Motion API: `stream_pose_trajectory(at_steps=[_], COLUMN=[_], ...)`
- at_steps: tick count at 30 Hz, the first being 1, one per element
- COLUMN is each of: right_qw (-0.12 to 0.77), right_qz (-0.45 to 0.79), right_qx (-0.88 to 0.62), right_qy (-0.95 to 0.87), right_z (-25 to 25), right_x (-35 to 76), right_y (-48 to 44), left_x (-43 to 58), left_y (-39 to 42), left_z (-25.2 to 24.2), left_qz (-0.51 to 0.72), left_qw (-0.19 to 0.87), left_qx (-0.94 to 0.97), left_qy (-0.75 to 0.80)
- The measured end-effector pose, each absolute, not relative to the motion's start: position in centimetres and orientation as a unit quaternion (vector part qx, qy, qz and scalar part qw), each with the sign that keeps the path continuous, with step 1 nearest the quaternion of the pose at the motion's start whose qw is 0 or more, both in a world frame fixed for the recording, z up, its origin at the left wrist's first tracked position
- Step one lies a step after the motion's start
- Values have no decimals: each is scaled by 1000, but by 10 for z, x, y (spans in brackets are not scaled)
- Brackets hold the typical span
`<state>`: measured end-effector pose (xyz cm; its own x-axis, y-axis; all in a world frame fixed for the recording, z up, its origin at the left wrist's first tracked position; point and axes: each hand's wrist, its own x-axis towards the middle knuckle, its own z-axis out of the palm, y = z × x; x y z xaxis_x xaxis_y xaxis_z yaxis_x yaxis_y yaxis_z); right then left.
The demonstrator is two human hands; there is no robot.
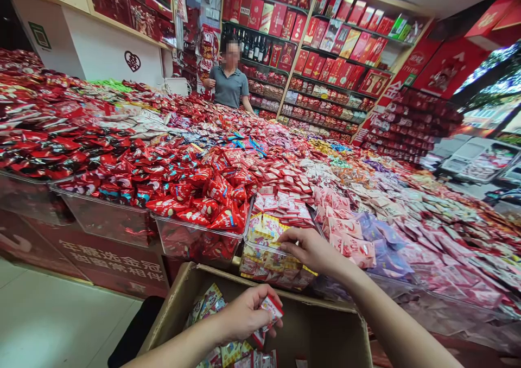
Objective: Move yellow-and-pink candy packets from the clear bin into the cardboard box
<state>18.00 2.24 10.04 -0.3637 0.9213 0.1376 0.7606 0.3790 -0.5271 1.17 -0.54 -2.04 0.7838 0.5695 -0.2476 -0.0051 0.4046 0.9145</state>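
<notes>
My left hand (pixel 246 313) hovers over an open cardboard box (pixel 325 330) and is closed on small red and white candy packets (pixel 272 306). More packets (pixel 211 300) lie in the box. My right hand (pixel 311 248) reaches forward with fingers curled down onto yellow and white wrapped candies (pixel 266 229) in a clear plastic bin (pixel 260 265). Whether its fingers pinch a piece is hidden.
A long counter holds clear bins heaped with wrapped sweets: red packets (pixel 211 205) to the left, pink ones (pixel 345 238) to the right. A person in a grey shirt (pixel 230 86) stands behind it, before shelves of red boxes (pixel 334 42). White floor (pixel 49 324) lies at lower left.
</notes>
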Motion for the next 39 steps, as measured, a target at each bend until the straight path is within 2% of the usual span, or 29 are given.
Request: stream_pose_trajectory(at_steps=[9, 21, 39], right_qw=[215, 186, 202], right_qz=[189, 228, 246], right_qx=[-528, -529, -533], right_qy=[-800, -796, -784], right_z=[110, 98, 93], right_x=[185, 179, 184], right_y=[23, 27, 27], left_x=[12, 13, 14], left_y=[-5, -5, -7], left_z=[-25, -27, -26], left_qz=[180, 177, 185], left_qw=[785, 781, 783], left_qx=[525, 538, 539], left_qy=[275, 264, 249])
